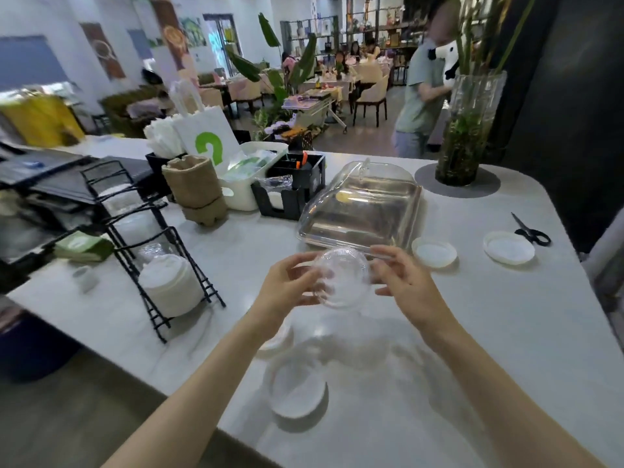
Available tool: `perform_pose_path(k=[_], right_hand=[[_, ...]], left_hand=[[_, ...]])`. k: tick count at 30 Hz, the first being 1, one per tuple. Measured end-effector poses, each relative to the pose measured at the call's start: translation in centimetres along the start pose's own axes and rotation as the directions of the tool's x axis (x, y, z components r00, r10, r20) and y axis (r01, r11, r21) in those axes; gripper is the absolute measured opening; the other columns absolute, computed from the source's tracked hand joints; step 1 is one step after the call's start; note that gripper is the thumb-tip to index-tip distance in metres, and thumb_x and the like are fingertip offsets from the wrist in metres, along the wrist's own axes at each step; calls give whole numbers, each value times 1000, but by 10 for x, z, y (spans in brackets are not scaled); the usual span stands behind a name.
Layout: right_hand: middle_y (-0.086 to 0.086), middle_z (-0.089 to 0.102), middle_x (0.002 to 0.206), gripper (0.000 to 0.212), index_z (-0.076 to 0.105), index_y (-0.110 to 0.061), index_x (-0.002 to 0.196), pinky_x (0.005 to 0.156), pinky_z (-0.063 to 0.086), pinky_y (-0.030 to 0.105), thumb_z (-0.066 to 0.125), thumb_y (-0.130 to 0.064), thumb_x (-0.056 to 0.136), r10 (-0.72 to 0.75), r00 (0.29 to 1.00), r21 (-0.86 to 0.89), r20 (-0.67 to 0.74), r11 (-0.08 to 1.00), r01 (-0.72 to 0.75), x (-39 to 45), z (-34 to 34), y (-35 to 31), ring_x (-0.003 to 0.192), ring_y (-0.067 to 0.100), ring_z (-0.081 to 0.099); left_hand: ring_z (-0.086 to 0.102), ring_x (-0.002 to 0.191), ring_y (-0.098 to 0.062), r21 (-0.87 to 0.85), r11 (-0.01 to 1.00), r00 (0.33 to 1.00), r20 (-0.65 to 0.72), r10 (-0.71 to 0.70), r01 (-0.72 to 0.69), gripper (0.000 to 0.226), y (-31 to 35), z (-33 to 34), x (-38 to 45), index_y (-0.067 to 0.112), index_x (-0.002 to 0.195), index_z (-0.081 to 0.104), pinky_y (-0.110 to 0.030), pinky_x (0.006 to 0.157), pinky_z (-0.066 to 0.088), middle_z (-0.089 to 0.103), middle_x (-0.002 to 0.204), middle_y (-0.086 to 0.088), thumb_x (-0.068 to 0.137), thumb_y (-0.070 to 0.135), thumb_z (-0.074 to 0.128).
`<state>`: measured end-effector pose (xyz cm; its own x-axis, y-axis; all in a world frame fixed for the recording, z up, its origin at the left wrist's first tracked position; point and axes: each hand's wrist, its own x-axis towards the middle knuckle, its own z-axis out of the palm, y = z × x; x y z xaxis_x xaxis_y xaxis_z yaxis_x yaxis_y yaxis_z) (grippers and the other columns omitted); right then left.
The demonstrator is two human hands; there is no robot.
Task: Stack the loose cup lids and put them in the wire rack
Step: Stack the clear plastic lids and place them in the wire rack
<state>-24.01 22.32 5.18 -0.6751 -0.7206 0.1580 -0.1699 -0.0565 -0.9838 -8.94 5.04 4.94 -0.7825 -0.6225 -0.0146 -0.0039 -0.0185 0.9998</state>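
A clear domed cup lid point(342, 278) is held above the white counter between both hands. My left hand point(287, 287) grips its left rim and my right hand point(403, 282) holds its right rim, fingers curled. Two white flat lids lie to the right: one point(434, 253) near the clear cover, another point(508, 247) by the scissors. A clear lid point(297, 388) lies on the counter below my hands, and a further one point(278, 337) is partly hidden under my left wrist. The black wire rack point(148, 238) stands at the left with a stack of white lids point(169, 285) in its lowest tier.
A large clear plastic cover point(363, 207) sits just behind my hands. Black scissors point(531, 231) lie far right. A glass vase with plants point(467, 130), black organizer point(293, 187), white bin point(248, 184) and burlap pot point(196, 187) line the back. A person stands beyond the counter.
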Motion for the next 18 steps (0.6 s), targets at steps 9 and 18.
perform_pose_path(k=[9,18], right_hand=[[1,77,89,36,67,-21,122,66,47,28,75,-13,88,-1,927,164,376,984,-66,62,92,-52,75,11,67],[8,78,98,36,67,-18,124,66,51,23,73,-13,89,-160,850,267,503,963,23,116,200,-121,78,10,68]], left_hand=[[81,83,-24,299,930,945,-179,275,-214,29,75,-79,-37,25,128,66,-39,72,67,82,102,-2,103,10,64],[80,93,-24,463,830,840,-275,467,-309,30,142,-186,-46,28,127,64,-38,70,68,77,113,-11,100,15,69]])
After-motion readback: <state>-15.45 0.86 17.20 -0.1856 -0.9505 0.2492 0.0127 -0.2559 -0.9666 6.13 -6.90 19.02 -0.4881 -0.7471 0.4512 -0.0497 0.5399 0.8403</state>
